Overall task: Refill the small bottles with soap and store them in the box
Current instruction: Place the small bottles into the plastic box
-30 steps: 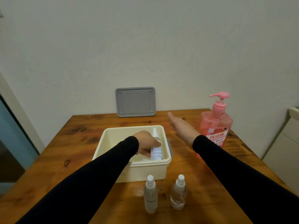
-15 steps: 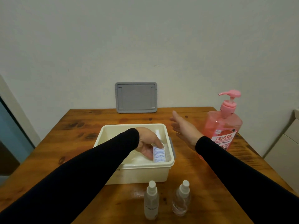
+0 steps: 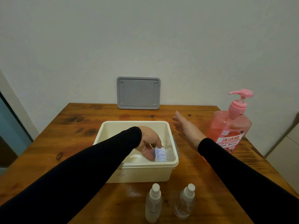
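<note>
This looks like a plain room in a home. A knotty, varnished wooden desk (image 3: 84,126) stands pushed against a bare, off-white painted wall (image 3: 145,38). At the left edge a pale door frame (image 3: 17,109) runs down beside a blue-grey surface, and at the right edge part of a cream cabinet (image 3: 286,152) with panel seams shows. The things on the desk are household ones: a pink pump bottle of dish soap (image 3: 230,126) with a printed label, a cream plastic storage box (image 3: 137,172), and its grey lid (image 3: 138,92) leaning upright against the wall. The light is dim and even.
</note>
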`<state>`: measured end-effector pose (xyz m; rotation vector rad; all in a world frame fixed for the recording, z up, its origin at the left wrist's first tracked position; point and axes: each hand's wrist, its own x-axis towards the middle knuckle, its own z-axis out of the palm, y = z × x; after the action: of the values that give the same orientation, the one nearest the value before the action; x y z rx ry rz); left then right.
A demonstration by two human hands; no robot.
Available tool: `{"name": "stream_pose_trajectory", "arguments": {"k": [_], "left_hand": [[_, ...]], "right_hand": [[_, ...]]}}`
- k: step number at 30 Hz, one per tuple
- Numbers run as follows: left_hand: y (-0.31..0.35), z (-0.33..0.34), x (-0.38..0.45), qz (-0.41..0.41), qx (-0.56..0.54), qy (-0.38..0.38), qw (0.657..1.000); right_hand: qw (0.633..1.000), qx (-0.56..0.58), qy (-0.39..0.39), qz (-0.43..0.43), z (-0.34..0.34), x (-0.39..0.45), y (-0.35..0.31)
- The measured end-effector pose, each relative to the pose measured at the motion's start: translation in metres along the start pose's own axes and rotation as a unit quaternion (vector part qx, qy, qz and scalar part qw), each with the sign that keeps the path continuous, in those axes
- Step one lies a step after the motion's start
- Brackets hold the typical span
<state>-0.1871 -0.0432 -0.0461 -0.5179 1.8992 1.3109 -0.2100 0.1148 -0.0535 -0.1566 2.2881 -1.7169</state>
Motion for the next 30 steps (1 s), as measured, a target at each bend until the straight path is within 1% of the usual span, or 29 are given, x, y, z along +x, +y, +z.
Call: {"name": "stream_pose_trajectory", "arguments": {"k": [10, 18, 30], "left_hand": [[0.000, -0.007, 0.008, 0.025, 0.022, 0.041, 0.999], [-0.004, -0.008, 0.011, 0.034, 0.034, 0.053, 0.997], [-0.007, -0.009, 0.006, 0.019, 0.049, 0.064, 0.997]], "right_hand": [[1.000, -0.001, 0.004, 0.003, 0.002, 0.002, 0.004], [1.000, -0.012, 0.008, -0.002, 0.001, -0.002, 0.005], [1.000, -0.030, 0.007, -0.007, 0.001, -0.007, 0.005]]}}
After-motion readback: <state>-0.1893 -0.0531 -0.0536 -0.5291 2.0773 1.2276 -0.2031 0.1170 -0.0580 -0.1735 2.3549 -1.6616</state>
